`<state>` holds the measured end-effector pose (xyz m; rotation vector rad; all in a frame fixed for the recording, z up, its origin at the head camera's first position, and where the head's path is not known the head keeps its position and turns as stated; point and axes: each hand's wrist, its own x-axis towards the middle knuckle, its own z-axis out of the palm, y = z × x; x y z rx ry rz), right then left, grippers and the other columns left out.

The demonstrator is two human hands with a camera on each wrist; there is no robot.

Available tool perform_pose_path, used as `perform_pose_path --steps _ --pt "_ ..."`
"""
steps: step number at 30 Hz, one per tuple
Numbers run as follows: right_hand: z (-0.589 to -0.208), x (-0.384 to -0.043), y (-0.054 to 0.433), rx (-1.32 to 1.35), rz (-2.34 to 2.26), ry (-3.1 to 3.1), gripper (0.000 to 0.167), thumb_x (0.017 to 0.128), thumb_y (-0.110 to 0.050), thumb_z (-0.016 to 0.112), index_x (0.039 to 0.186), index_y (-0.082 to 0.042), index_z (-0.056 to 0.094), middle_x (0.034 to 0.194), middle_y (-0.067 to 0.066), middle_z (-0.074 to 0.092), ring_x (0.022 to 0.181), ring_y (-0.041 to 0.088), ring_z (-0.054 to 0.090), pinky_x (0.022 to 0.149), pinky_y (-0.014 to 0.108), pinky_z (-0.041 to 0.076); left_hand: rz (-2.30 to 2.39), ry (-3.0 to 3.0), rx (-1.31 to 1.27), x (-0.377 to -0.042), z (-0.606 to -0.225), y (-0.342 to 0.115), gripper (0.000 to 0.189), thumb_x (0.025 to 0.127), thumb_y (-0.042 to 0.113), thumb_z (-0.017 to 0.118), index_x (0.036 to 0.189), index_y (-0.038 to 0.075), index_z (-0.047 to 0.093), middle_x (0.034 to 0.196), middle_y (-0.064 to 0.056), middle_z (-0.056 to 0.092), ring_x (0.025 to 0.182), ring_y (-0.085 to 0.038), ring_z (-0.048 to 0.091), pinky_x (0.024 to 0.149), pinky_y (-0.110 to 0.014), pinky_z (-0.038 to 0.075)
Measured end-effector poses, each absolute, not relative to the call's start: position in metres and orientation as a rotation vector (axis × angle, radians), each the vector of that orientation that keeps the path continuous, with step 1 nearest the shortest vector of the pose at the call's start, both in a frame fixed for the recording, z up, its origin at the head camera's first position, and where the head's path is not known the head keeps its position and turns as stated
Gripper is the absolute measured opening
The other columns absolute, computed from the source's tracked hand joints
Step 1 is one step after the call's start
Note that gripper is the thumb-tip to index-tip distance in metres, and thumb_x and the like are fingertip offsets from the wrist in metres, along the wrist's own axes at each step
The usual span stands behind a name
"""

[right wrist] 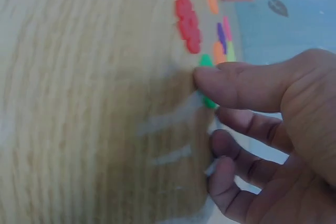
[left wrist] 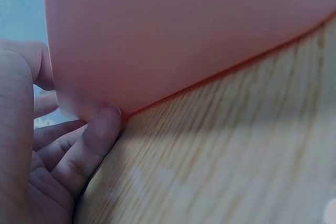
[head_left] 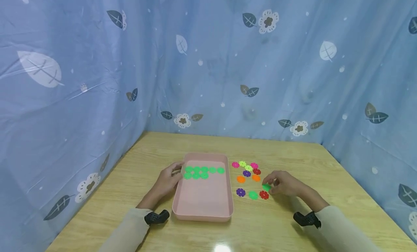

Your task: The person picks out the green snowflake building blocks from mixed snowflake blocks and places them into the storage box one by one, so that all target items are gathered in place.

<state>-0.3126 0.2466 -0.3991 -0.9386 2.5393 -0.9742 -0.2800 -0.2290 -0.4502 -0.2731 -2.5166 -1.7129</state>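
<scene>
A pink tray [head_left: 204, 216] lies on the table, with several green interlocking flower-shaped discs [head_left: 204, 169] in two rows near its far end. My left hand [head_left: 167, 180] holds the tray's left side; in the left wrist view fingers [left wrist: 102, 129] press against the pink wall near the table and another digit meets its edge. Right of the tray, my right hand [head_left: 282, 182] pinches a green disc [head_left: 266, 187] between thumb and fingertips, low over the table. A red disc [head_left: 264, 194] and another green disc [head_left: 253, 195] lie just beside that hand.
More loose discs lie between tray and right hand: purple [head_left: 240, 192], orange [head_left: 241, 179], pink [head_left: 235, 165] and yellow [head_left: 242, 163] among them. A patterned blue curtain [head_left: 221, 63] surrounds the wooden table [head_left: 277, 230] at the back and sides.
</scene>
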Motion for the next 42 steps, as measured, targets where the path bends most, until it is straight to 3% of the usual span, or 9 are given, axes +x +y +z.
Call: perform_pose_path --steps 9,23,34,38,42 --pt "-0.401 -0.317 0.24 -0.836 -1.006 2.543 0.023 0.082 0.009 0.075 0.102 -0.001 0.067 0.093 0.012 0.053 0.077 0.018 0.048 0.063 0.025 0.05 -1.695 -2.53 -0.263 -0.279 -0.447 -0.228 0.05 0.099 0.012 0.052 0.149 0.007 0.049 0.144 -0.02 0.054 0.123 -0.041 0.061 0.087 -0.04 0.058" --pt "-0.393 -0.323 0.23 -0.728 -0.955 2.625 0.03 0.074 0.013 0.077 0.095 -0.002 0.06 0.085 0.01 0.056 0.075 0.02 0.049 0.064 0.031 0.047 -1.717 -2.523 -0.242 -0.281 -0.448 -0.231 0.051 0.099 0.013 0.054 0.15 0.01 0.048 0.146 -0.021 0.052 0.126 -0.044 0.059 0.089 -0.041 0.058" --pt "-0.392 -0.328 0.216 -0.859 -0.9 2.649 0.019 0.082 0.014 0.062 0.09 -0.004 0.066 0.076 0.004 0.058 0.069 0.017 0.048 0.061 0.028 0.044 -1.695 -2.534 -0.229 -0.278 -0.448 -0.231 0.05 0.098 0.012 0.054 0.148 0.012 0.05 0.145 -0.019 0.054 0.123 -0.041 0.061 0.092 -0.044 0.056" --pt "-0.39 -0.329 0.208 -0.841 -0.901 2.701 0.02 0.08 0.014 0.06 0.087 -0.004 0.063 0.072 0.001 0.052 0.067 0.016 0.043 0.061 0.028 0.04 -1.699 -2.535 -0.228 -0.279 -0.448 -0.23 0.05 0.098 0.012 0.054 0.148 0.012 0.051 0.145 -0.018 0.054 0.122 -0.039 0.062 0.089 -0.041 0.057" --pt "-0.385 -0.33 0.198 -0.838 -0.927 2.725 0.017 0.084 0.012 0.061 0.089 -0.004 0.064 0.077 0.001 0.055 0.071 0.017 0.046 0.063 0.03 0.041 -1.692 -2.537 -0.238 -0.281 -0.448 -0.23 0.05 0.098 0.012 0.053 0.148 0.01 0.051 0.144 -0.019 0.055 0.121 -0.04 0.063 0.089 -0.041 0.058"
